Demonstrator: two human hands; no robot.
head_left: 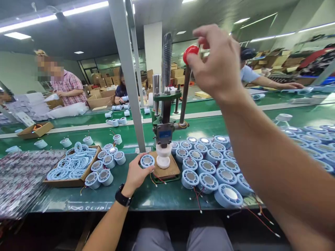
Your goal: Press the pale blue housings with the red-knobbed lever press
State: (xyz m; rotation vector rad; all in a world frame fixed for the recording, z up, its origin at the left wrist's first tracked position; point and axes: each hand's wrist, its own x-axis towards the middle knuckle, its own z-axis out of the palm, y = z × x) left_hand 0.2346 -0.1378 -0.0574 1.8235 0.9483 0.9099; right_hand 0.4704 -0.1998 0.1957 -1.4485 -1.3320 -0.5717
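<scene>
1 press; 1 held part

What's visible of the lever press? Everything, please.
The lever press stands upright on the green bench. It looks metal, mostly green, with a blue label in front and a dark coiled spring on top. On the right, a dark lever rises to a red knob, where the right hand's thumb appears to rest. Below, a white upper block sits just above a white lower block on a brown board.
</scene>
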